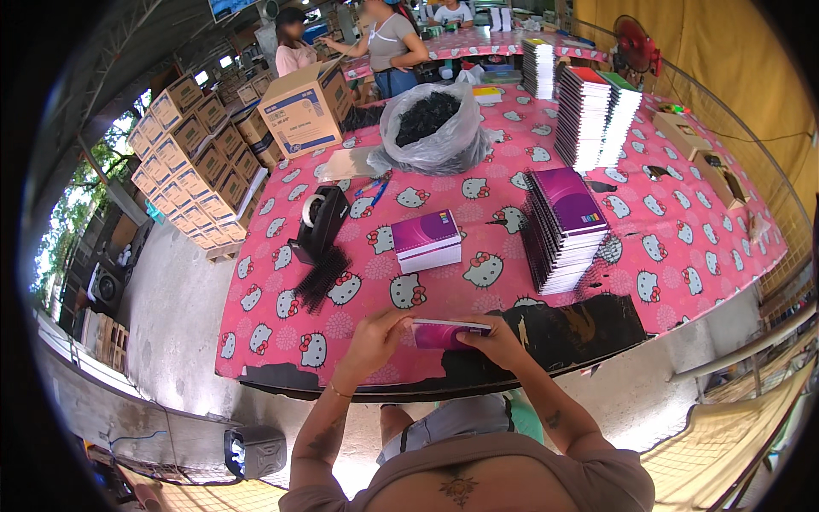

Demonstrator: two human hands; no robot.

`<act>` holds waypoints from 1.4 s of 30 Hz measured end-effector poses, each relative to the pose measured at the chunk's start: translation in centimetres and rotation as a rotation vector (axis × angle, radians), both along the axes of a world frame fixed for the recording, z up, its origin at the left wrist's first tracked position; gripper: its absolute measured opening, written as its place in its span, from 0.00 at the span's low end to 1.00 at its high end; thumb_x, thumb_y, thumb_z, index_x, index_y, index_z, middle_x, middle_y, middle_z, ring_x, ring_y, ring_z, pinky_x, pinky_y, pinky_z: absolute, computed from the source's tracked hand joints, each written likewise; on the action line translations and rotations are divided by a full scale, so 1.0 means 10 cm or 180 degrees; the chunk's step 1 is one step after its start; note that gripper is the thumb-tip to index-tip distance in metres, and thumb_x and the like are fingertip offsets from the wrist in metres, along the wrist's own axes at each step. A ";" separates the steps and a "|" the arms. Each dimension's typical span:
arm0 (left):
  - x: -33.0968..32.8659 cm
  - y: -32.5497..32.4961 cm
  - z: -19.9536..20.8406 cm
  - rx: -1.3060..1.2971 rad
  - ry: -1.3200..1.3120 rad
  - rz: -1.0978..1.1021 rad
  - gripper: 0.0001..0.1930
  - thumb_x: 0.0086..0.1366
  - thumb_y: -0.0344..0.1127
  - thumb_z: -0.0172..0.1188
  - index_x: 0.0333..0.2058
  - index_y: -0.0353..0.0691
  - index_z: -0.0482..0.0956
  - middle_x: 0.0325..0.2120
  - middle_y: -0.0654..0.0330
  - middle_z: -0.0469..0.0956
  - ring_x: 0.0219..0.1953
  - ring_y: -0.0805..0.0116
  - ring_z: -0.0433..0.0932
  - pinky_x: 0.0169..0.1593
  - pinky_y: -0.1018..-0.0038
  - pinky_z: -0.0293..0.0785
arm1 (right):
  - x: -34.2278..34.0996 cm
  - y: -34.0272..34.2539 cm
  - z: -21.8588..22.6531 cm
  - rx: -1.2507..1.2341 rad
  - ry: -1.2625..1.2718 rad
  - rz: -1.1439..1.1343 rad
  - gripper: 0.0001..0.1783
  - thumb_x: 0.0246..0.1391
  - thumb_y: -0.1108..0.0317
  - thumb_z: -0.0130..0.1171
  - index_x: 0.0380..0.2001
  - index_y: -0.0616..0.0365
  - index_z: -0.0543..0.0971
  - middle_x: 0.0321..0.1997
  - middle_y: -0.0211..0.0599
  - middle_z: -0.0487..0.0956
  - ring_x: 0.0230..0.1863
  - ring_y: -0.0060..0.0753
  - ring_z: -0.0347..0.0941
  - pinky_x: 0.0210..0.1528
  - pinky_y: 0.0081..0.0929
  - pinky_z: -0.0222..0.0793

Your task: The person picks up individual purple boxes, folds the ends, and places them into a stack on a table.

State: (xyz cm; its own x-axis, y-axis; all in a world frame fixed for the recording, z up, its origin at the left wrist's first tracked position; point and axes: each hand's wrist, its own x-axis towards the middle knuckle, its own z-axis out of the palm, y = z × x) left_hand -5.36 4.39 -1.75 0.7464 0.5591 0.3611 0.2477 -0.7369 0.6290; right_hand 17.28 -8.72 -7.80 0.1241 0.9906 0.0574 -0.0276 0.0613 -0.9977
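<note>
Over the near edge of the table, a thin purple-covered notebook (437,335) is held on edge between both hands. My left hand (378,340) pinches its left end, and my right hand (499,343) grips the right end with the thumb across the cover. Just beyond lies a low pile of purple-covered page blocks (426,241), with no coils visible on them. To the right rises a tall stack of purple spiral notebooks (570,205), black coils along its left side. Loose black plastic coils (322,282) lie to the left, beside a black tape dispenser (321,224).
A clear bag of black coils (435,128) and an open carton (304,111) stand farther back. More spiral notebook stacks (583,119) are at the back right, near a red fan (636,44). Stacked cartons (192,162) stand left. Other people (392,47) are beyond the table.
</note>
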 end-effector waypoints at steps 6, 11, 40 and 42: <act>0.07 -0.09 0.09 0.0196 -0.0115 -0.0039 0.12 0.62 0.32 0.67 0.44 0.39 0.81 0.35 0.55 0.78 0.29 0.55 0.79 0.34 0.65 0.75 | 0.02 -0.03 0.04 -0.0160 -0.0059 0.0085 0.19 0.58 0.76 0.62 0.53 0.60 0.81 0.46 0.31 0.84 0.47 0.20 0.75 0.54 0.22 0.69; -0.03 0.05 -0.08 0.0252 0.0257 -0.0186 0.11 0.64 0.37 0.65 0.44 0.41 0.81 0.33 0.56 0.77 0.29 0.54 0.79 0.33 0.65 0.75 | 0.03 -0.02 0.00 0.0011 0.0086 0.0124 0.19 0.59 0.76 0.62 0.54 0.59 0.81 0.46 0.31 0.84 0.46 0.19 0.75 0.53 0.22 0.69; 0.13 -0.55 -0.38 0.2211 0.1166 0.0831 0.42 0.64 0.63 0.55 0.66 0.34 0.63 0.67 0.45 0.62 0.71 0.48 0.58 0.66 0.31 0.38 | -0.22 -0.09 0.32 0.0104 0.0334 -0.0546 0.18 0.59 0.75 0.62 0.53 0.62 0.80 0.46 0.32 0.83 0.46 0.19 0.75 0.52 0.22 0.70; 0.27 -0.31 -0.17 0.2104 0.1058 0.0927 0.44 0.65 0.61 0.53 0.67 0.30 0.59 0.68 0.42 0.59 0.72 0.42 0.53 0.67 0.30 0.31 | -0.26 -0.10 0.32 -0.0035 0.0019 -0.0489 0.18 0.59 0.76 0.62 0.53 0.63 0.80 0.47 0.32 0.83 0.47 0.20 0.75 0.53 0.22 0.70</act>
